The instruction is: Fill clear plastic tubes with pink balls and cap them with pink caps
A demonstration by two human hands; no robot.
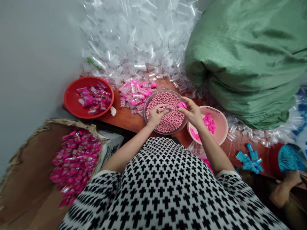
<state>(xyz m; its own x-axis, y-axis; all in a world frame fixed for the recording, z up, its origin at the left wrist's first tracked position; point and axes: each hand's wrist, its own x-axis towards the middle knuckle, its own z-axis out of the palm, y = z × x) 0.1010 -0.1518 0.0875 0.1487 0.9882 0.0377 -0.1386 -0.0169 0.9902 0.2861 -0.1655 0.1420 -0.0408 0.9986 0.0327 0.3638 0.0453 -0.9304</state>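
My left hand is closed around a small clear plastic container with pink balls inside. It hovers above a round bowl full of pink balls. Just to the right, my right hand pinches a bright pink cap near the container's end, apart from it. Beside that hand stands a pale pink basin with more pink caps. Behind the bowl lies a heap of filled containers with pink caps.
Clear empty containers are piled at the back. A red bowl with pink packets stands left, above a carton of similar packets. A green sack bulges at right. Blue containers and another person's hand are lower right.
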